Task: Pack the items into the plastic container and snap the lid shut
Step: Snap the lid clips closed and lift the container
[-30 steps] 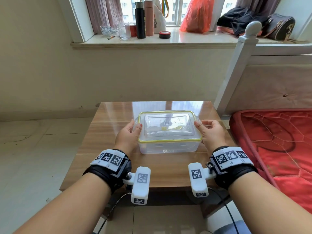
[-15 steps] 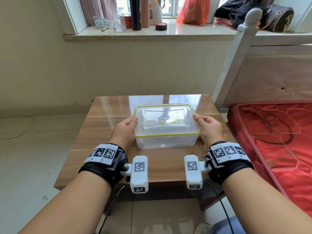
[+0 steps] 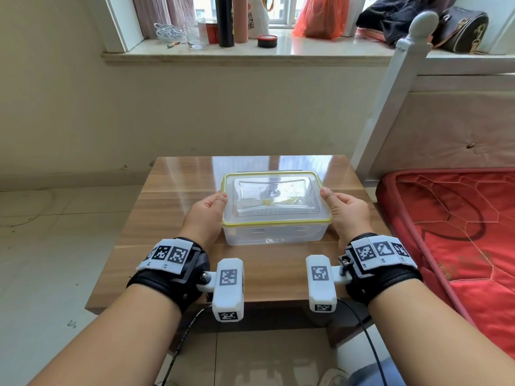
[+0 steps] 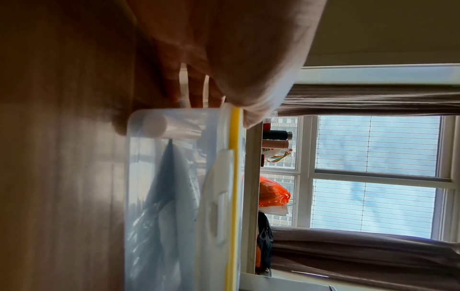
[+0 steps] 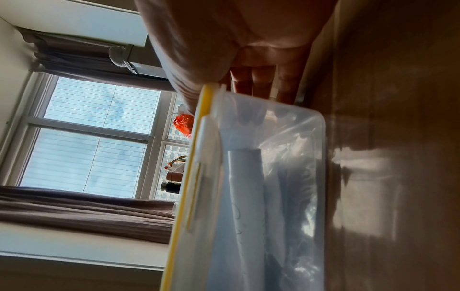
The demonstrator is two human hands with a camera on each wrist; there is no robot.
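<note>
Plastic container (image 3: 274, 235), lid (image 3: 274, 197) on — L hand (image 3: 204, 215); R hand (image 3: 348, 213) at ends

daylight only, entering through the window (image 3: 278, 12) at the far wall; head view evenly bright, colours a bit washed. broad glare on the glossy table (image 3: 178, 196) top, window reflected as pale streaks. specular sheen on the clear lid (image 3: 274, 195), contents behind it hard to read. wide-angle bowing at edges: bedpost (image 3: 390, 101) leans, sill curves. both wrist views backlit: window panes (image 4: 373, 177) bright, left hand (image 4: 236, 49) and right hand (image 5: 236, 35) close to lens, dark, soft and out of focus. table in the right wrist view in shadow with one bright reflected patch (image 5: 366, 195). slight motion blur, grain in dark areas.
</note>
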